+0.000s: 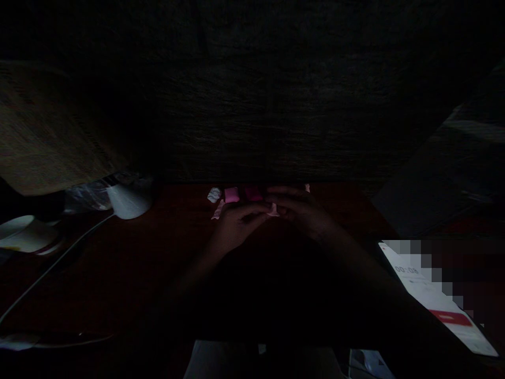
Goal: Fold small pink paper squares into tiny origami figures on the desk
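At the left edge of the frame, a pale cup lies tilted on the dark reddish table. Above it, in the upper left, there is a brownish cloth, and under its lower edge some clear plastic. Just beside the plastic stands a white cone-shaped object, and a thin white cable runs from near it down to the left edge.

Near the middle of the frame, a white crumpled lump comes first, with a pale pink strip below it. Next to them lies a pink square block. The left hand is just below this block, its fingers bent and pointing to the right. Beyond its fingers is a dark magenta block. At the centre, a small pale pink piece is at the fingertips of the left hand, where the right hand meets it, also with bent fingers. Both hands are around this piece, but because of the darkness I cannot tell whether either one is gripping it or only touching it. Behind the right hand, another pink bit is visible.

In the lower right, a phone has a lit white screen with grey digits and a red bar.
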The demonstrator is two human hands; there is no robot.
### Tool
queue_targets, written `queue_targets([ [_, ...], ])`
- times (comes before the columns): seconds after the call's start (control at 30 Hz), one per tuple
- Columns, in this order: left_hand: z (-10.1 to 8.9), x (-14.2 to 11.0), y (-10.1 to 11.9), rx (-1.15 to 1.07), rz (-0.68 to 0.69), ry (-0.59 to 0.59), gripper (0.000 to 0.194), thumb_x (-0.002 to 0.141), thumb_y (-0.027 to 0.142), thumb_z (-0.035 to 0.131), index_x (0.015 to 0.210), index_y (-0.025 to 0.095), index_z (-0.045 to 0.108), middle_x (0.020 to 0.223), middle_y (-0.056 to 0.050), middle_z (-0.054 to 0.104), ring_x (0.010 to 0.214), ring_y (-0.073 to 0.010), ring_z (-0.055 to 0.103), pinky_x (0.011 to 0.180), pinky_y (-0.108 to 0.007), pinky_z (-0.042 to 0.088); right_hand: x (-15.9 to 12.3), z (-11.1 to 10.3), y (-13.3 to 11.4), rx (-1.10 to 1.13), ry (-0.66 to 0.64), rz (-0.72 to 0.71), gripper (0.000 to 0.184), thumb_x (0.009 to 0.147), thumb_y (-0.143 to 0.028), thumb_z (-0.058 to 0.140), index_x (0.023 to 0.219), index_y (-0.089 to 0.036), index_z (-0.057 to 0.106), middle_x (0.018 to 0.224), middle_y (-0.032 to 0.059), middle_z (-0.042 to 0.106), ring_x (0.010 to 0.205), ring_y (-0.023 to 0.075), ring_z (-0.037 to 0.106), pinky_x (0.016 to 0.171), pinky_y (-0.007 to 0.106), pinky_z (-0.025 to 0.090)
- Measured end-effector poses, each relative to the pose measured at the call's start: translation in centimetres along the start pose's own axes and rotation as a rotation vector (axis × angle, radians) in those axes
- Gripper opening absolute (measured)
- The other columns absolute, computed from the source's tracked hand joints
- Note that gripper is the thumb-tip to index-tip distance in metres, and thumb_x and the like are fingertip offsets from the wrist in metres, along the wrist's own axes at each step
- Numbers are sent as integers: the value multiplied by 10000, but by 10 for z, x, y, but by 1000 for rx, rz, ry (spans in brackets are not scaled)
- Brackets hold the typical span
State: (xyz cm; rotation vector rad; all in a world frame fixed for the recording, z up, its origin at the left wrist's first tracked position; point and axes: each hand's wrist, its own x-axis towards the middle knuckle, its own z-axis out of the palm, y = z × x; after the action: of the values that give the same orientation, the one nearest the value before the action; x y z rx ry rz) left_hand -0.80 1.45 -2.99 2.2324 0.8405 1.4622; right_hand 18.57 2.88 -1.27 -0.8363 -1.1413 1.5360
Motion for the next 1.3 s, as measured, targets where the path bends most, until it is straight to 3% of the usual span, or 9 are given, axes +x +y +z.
queue_targets([
  [0.3, -1, -1, -2, 31, 19, -42, 64, 938, 225, 738, 959, 205, 795, 945, -41, 841, 789, -156, 785, 718, -231, 616, -2, 2, -2, 21, -28, 18, 314, 607, -363, 940, 891, -274, 837, 905, 29, 805, 826, 179, 701, 759, 323, 549],
  [0.47, -3, 5, -2, 35, 62, 82, 19, 918, 209, 762, 926, 205, 779, 983, -53, 820, 901, -168, 772, 796, -270, 615, -2, 4, -4, -27, 30, 25, 307, 614, -402, 944, 876, -274, 848, 819, 11, 763, 716, 122, 610, 625, 239, 463],
  [0.6, -5, 8, 1, 54, 43, 113, 48, 906, 272, 784, 891, 227, 788, 949, -55, 806, 924, -182, 754, 785, -288, 609, 0, 3, -2, -48, 53, 22, 275, 625, -421, 924, 819, -248, 837, 789, 5, 734, 639, 95, 546, 561, 222, 414],
  [0.77, -1, 4, 1, -10, -152, 135, 96, 891, 310, 800, 920, 218, 794, 787, -18, 796, 662, -137, 717, 633, -239, 575, -1, 1, -1, -149, 64, -66, 271, 716, -465, 854, 875, -247, 834, 865, 26, 760, 639, 115, 567, 522, 230, 432],
  [0.87, 0, 4, 0, -39, -228, 177, 130, 890, 338, 796, 905, 209, 793, 820, -30, 811, 661, -139, 732, 612, -231, 582, -5, 4, -4, -267, 58, -165, 280, 816, -506, 787, 952, -265, 831, 1017, 40, 789, 735, 152, 648, 555, 248, 498],
  [1.07, -3, 8, -1, -122, -268, 219, 212, 859, 388, 817, 961, 202, 819, 913, -57, 835, 670, -152, 756, 621, -249, 618, -11, 13, -1, -492, -19, -392, 202, 894, -417, 750, 1004, -264, 823, 970, 32, 812, 742, 177, 697, 663, 312, 577],
  [1.3, -3, 7, 0, -109, -244, 204, 151, 865, 360, 819, 903, 215, 832, 779, -34, 821, 678, -162, 762, 614, -249, 617, -11, 10, 0, -538, 1, -395, 170, 905, -384, 749, 1013, -280, 829, 979, 19, 823, 761, 181, 714, 688, 321, 575],
])
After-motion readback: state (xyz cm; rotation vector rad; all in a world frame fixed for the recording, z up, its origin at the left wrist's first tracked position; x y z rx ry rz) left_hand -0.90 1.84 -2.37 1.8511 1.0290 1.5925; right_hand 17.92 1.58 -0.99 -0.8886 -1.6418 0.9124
